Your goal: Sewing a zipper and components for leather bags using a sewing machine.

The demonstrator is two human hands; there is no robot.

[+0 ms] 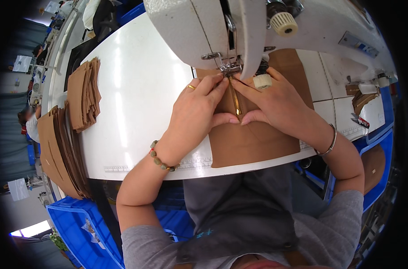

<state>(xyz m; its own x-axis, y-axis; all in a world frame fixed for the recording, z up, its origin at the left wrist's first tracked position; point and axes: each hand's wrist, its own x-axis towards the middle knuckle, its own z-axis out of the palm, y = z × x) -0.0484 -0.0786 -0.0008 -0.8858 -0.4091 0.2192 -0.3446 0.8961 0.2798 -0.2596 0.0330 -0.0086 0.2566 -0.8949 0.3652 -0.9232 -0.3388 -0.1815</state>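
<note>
A brown panel (257, 145), leather or cloth, lies on the white table under the sewing machine's presser foot (231, 68). A gold zipper (236, 99) runs down it from the foot, its pull at the near end. My left hand (197, 107) lies left of the zipper, fingertips close to the foot and thumb stretched toward the pull. On the other side my right hand (275, 101) rests with fingers spread, thumb tip almost meeting the left one. Both hands press the panel flat and are open. The machine head hides the needle and some right fingertips.
The white sewing machine (195, 31) fills the top of the view. Stacks of brown pieces (60, 152) stand at the table's left edge. Blue bins (78, 228) sit low on both sides. Small snips (360, 121) and brown scraps (363, 99) lie at the right.
</note>
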